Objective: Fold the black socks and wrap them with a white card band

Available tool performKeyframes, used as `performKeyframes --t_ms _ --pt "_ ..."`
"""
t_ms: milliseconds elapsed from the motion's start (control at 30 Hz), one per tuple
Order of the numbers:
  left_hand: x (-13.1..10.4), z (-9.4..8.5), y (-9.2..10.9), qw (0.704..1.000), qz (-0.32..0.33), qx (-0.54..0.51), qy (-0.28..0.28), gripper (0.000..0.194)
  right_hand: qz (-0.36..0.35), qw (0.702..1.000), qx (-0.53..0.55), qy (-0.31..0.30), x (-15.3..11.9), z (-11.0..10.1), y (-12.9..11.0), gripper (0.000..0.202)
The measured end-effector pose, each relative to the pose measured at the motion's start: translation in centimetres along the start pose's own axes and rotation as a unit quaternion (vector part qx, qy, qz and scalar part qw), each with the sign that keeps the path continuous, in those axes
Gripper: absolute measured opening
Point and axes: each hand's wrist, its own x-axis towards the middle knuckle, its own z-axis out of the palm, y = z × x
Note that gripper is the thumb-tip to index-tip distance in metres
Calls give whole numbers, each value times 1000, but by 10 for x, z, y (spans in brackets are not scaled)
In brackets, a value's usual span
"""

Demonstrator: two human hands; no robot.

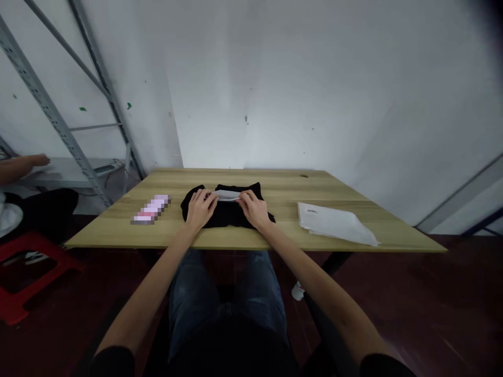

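Observation:
A black cloth (229, 214), which looks like a folded garment, lies near the front edge of the wooden table. Over its middle is a flat white sheet (228, 195), perhaps paper or card. My left hand (201, 207) pinches the sheet's left end, its fingers bent and closed. At the other end, my right hand (253, 208) grips the sheet between thumb and fingers. Both hands rest over the cloth and hide parts of it. The fingertips are too small to show exactly how they hold the sheet.
White plastic bags (336, 222) lie flat on the table (275, 183) to the right. A blurred-out phone (151, 209) is on the left. Beyond the metal rack (55, 112), another person's arm (23, 166) shows above a red stool (35, 267). A wall stands behind the table.

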Motion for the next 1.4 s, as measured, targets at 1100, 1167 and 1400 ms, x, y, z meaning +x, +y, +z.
performKeyframes --t_ms 1100,1167,1400 --pt "-3 5 3 999 -41 -31 13 15 -18 999 -12 -31 -1 -1 -1 42" --pt "-4 6 2 997 -58 -43 10 13 -23 999 -8 -33 -1 -1 -1 41" --pt "-6 7 2 994 -53 -82 -39 23 -24 999 4 -39 -1 -1 -1 40"
